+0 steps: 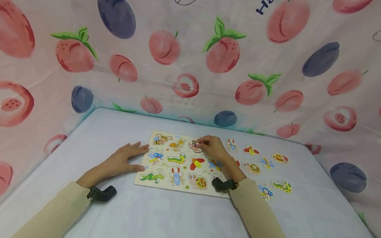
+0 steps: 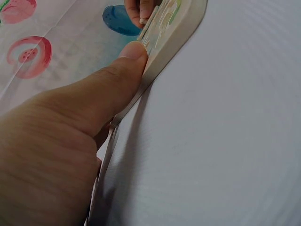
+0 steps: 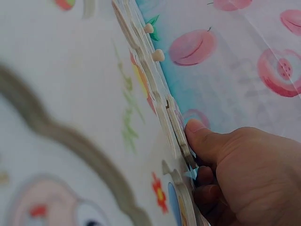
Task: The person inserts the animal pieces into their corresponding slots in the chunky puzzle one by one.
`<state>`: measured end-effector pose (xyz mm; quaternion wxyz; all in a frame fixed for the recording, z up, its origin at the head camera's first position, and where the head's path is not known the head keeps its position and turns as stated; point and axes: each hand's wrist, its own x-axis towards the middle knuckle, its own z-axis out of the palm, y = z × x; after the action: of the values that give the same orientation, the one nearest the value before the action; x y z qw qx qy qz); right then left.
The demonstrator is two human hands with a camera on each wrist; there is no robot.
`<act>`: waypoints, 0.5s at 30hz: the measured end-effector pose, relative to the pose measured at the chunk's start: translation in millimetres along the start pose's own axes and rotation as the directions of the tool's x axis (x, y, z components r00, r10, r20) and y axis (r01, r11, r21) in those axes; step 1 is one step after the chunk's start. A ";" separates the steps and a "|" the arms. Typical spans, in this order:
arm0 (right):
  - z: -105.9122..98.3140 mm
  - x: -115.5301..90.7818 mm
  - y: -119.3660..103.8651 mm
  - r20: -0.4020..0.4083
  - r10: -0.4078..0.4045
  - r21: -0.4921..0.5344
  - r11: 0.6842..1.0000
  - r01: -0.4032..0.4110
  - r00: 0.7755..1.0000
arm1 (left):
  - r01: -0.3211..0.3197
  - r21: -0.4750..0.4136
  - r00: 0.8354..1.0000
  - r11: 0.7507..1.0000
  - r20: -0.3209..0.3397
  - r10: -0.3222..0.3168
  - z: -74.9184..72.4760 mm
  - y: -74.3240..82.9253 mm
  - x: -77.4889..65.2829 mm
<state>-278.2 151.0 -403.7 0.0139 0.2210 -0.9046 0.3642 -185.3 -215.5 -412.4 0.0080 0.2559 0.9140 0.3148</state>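
A wooden peg puzzle board (image 1: 171,187) with painted insects lies on the white table. My left hand (image 1: 120,160) rests at its left edge with fingers spread and thumb extended; the left thumb (image 2: 124,63) touches the board's edge in the left wrist view. My right hand (image 1: 215,148) pinches a spider puzzle piece (image 1: 194,147) over the spider picture in the top row. From the right wrist view, the piece (image 3: 181,134) sits slightly tilted at the board's surface, and fingers hide its knob. A bee piece (image 1: 160,139) and an ant piece (image 1: 177,144) with knobs sit in the same row.
Several loose pieces lie right of the board, among them a stag beetle (image 1: 232,144), a snail (image 1: 251,168), a ladybug (image 1: 280,158), a caterpillar (image 1: 282,187) and a mosquito (image 1: 265,191). A fruit-patterned cloth (image 1: 190,66) stands behind the table.
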 end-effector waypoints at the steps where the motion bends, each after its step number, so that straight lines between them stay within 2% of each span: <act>1: 0.4 0.0 -0.2 0.000 0.005 0.001 1.000 -0.005 1.000 | 0.001 -0.001 1.000 1.000 -0.001 -0.001 0.0 0.0 -0.1; 15: 2.0 -0.7 -3.3 -0.004 0.007 -0.008 1.000 -0.007 1.000 | -0.014 -0.002 1.000 1.000 -0.002 0.014 -0.7 1.3 -0.1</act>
<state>-275.9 147.8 -403.1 0.0152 0.2171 -0.9068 0.3611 -184.8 -215.1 -411.1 0.0053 0.2620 0.9119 0.3160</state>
